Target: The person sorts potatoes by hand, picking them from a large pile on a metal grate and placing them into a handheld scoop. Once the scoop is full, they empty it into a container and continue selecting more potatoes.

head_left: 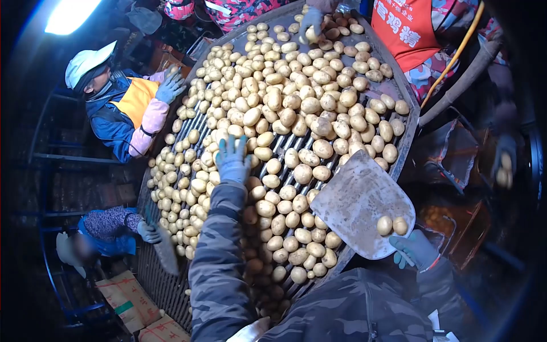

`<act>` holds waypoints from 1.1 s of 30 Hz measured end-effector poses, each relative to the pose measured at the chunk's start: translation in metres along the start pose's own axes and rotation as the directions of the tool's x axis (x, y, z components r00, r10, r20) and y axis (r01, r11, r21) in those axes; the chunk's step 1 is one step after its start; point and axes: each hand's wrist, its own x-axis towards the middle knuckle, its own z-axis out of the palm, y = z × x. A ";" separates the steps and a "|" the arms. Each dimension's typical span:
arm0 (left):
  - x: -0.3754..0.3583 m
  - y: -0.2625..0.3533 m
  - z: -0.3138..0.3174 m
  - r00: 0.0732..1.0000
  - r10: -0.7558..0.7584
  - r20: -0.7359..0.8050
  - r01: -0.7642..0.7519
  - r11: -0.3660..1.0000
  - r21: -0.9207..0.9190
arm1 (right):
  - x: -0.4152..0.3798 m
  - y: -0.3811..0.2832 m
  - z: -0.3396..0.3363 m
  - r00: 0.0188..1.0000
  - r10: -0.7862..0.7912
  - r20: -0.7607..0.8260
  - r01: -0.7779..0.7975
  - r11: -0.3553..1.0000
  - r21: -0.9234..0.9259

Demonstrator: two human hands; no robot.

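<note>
My left hand [232,161], in a grey-blue glove, reaches forward over the heap of potatoes [274,99]. Its fingers are stretched out and rest against several of them. My right hand [420,251], gloved too, is closed round the short handle of a wide, dirt-smeared scoop [359,196]. The scoop's flat blade reaches up and left over the table's right edge, close to the heap. Two potatoes [392,226] lie on the blade near the handle. Dark slats [294,145] show between the potatoes right of my left hand.
The slatted sorting table [411,108] has a raised rim. A person in a white cap [91,62] works at the left, and another person [108,228] holds a flat tool below. A gloved hand [311,24] reaches in at the top. Cardboard boxes [128,299] stand bottom left.
</note>
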 end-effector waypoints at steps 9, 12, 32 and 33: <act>0.033 -0.068 -0.014 0.953 -0.174 -0.246 0.078 0.931 -0.357 | 0.012 0.002 0.004 0.999 -0.030 -0.023 0.030 1.000 -0.006; 0.001 -0.014 -0.020 0.976 -0.219 0.015 0.188 0.801 -0.568 | 0.011 -0.002 0.005 1.000 -0.022 -0.021 0.022 1.000 -0.011; 0.036 0.031 0.011 0.889 -0.310 0.337 0.424 0.834 -0.352 | 0.008 -0.010 0.012 0.999 -0.012 -0.046 0.011 1.000 -0.028; 0.036 0.031 0.009 0.897 -0.302 0.323 0.411 0.839 -0.357 | 0.007 -0.009 0.012 0.999 -0.014 -0.051 0.013 0.999 -0.030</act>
